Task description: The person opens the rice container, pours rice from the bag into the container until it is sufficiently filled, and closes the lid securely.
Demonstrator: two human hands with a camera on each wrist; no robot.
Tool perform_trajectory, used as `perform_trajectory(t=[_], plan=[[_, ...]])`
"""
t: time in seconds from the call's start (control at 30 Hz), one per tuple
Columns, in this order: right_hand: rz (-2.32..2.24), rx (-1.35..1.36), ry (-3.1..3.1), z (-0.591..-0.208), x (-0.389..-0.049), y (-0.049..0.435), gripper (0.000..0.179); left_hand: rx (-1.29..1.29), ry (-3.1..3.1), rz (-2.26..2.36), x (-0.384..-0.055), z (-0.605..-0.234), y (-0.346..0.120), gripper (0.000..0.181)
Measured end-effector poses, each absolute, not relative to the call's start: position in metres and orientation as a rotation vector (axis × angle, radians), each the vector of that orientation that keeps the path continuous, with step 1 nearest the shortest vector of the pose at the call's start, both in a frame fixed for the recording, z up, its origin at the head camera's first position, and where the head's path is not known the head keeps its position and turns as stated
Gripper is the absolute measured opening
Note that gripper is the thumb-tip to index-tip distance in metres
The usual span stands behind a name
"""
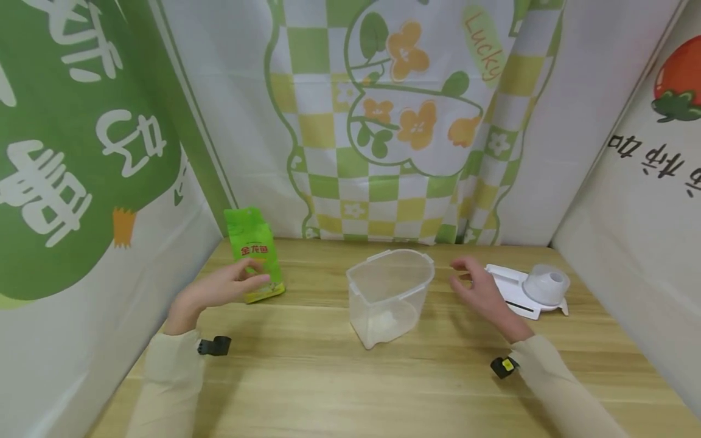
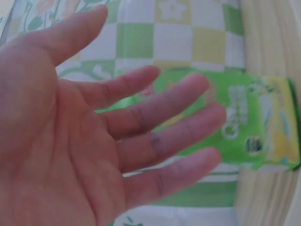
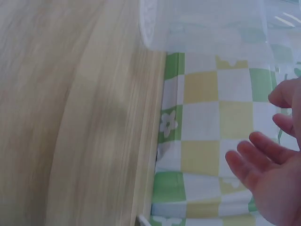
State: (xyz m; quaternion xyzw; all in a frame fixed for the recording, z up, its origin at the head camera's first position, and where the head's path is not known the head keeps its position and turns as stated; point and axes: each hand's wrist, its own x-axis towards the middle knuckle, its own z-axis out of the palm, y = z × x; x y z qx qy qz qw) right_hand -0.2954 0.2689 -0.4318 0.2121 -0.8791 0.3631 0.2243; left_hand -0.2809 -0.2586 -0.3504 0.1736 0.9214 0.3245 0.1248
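A green bag (image 1: 253, 249) with yellow at its base stands upright at the back left of the table. My left hand (image 1: 224, 285) is in front of it, and in the left wrist view its fingers (image 2: 160, 143) are spread and hold nothing. A clear plastic container (image 1: 386, 304) stands open-topped mid-table, with something whitish at its bottom. My right hand (image 1: 482, 295) hovers to the right of that container, apart from it, its fingers (image 3: 254, 155) loosely bent around nothing. Beside this hand lies a white plastic lid-like piece (image 1: 515, 289) with a translucent cup (image 1: 546, 285) on it.
The wooden table (image 1: 328, 389) meets a checkered cloth (image 1: 383, 201) hanging at the back. Cloth walls with printed characters rise on both sides, a green one (image 1: 109, 201) at left and a white one (image 1: 630, 201) at right.
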Motion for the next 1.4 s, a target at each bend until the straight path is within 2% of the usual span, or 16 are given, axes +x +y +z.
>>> perform_trajectory(t=[0.13,0.43,0.57,0.8,1.2,1.4], plan=[[1.109,0.731,-2.474,-0.433,-0.293,0.263,0.036,0.415,2.717,0.889,-0.280,-0.347,-0.269,0.051],[1.350,0.895,-2.646,-0.435,-0.294,0.245,0.076,0.153,2.764,0.844,-0.288,-0.349,-0.290,0.076],[1.466,0.910,-2.623,-0.438,-0.295,0.238,0.090,0.147,2.806,0.892,-0.298,-0.358,-0.296,0.090],[1.565,0.928,-2.552,-0.447,-0.300,0.229,0.096,0.237,2.757,1.179,-0.321,-0.377,-0.299,0.099],[1.634,0.934,-2.511,-0.452,-0.300,0.218,0.104,0.325,2.608,1.500,-0.341,-0.411,-0.298,0.091],[1.664,0.929,-2.499,-0.453,-0.301,0.216,0.104,0.354,2.506,1.681,-0.346,-0.416,-0.291,0.079]])
